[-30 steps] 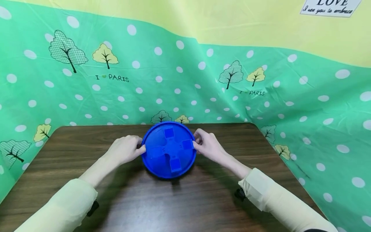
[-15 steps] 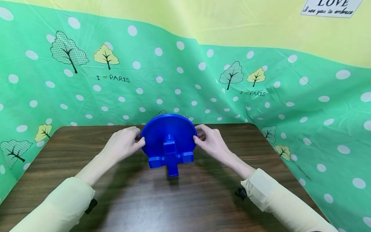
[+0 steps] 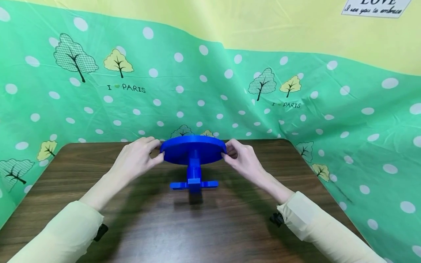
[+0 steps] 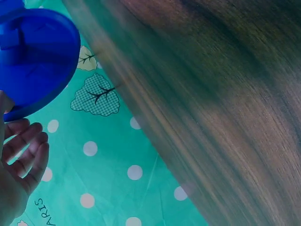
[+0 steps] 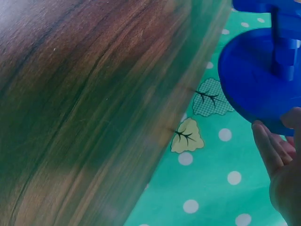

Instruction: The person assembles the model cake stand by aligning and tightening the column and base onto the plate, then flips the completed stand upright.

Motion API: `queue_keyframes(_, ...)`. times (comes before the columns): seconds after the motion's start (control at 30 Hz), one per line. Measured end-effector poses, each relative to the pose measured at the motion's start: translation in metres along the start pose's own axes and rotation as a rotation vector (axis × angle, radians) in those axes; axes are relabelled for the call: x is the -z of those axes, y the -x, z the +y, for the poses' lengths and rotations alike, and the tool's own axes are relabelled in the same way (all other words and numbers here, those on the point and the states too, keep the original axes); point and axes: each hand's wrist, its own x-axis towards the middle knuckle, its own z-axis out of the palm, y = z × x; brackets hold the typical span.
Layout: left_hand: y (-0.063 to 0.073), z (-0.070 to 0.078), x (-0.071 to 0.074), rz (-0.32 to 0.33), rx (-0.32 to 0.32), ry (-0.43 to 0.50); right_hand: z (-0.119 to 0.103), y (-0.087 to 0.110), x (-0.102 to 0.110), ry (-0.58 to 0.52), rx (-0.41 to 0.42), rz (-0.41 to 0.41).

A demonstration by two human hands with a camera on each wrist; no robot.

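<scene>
Between both hands is a blue round plastic piece, a disc with a stem and a cross-shaped foot (image 3: 194,184), seen near the table's far side in the head view. Its disc (image 3: 177,155) is on top and the stem points down. My left hand (image 3: 135,159) pinches the disc's left rim between thumb and fingers. On the opposite rim my right hand (image 3: 245,160) pinches likewise. The left wrist view has the disc (image 4: 44,61) at upper left above the left hand (image 4: 19,160). In the right wrist view the disc (image 5: 254,70) meets the right hand's (image 5: 282,155) fingertips.
A dark wooden table (image 3: 158,226) lies beneath, with the piece's shadow on it. Green and yellow printed cloth (image 3: 204,87) hangs behind and beside the table. Small black devices are strapped under both wrists.
The blue piece has tipped over: its cross-shaped foot faced the head camera and now points downward, with the disc seen nearly edge-on. Both hands turned with it, keeping the rim.
</scene>
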Motion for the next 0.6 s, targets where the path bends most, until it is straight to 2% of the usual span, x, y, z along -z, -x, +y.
queue_keyframes(0.13,0.001,-0.002,-0.001,0.053,-0.027,-0.006,0.000,0.001,0.001,0.015,0.037,0.007)
queue_keyframes(0.27,0.004,-0.004,-0.003,0.075,-0.036,0.008,0.002,0.002,0.001,0.048,0.082,0.016)
queue_keyframes(0.6,0.013,-0.009,-0.015,0.154,-0.209,0.047,0.011,0.008,-0.003,0.061,0.199,0.012)
